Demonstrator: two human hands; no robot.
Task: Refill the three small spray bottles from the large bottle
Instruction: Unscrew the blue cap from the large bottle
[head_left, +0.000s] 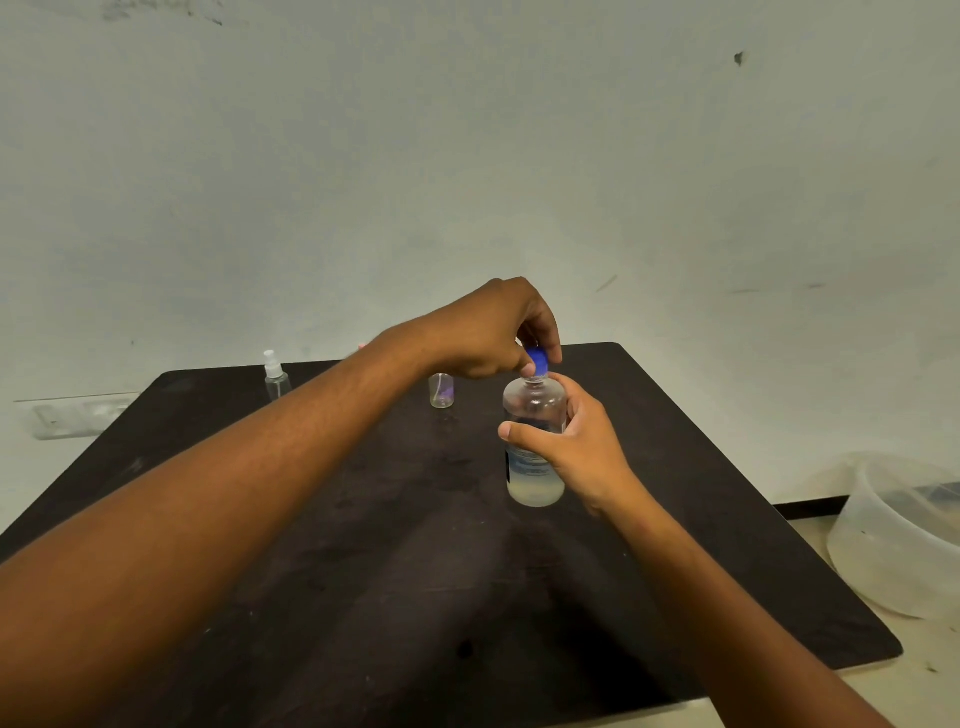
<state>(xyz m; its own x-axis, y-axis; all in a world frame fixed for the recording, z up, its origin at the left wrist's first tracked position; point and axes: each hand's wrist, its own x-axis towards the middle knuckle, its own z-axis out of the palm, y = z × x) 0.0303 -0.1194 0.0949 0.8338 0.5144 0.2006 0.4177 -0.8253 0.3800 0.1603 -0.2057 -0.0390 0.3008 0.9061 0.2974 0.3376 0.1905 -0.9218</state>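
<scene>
Clutter was sparse on the dark, matte tabletop. A clear small spray bottle with a white pump top stood near the far left edge. A second small bottle, clear with a purple tint inside and its top hidden, sat partly behind the left forearm. A translucent plastic tub rested off the tabletop's right side, before a plain pale wall. Upright near the middle stood the large bottle, round, clear, labelled, with cloudy liquid low inside. The right hand wrapped its fingers around the bottle's body. The left hand pinched the blue cap at the bottle's neck.
</scene>
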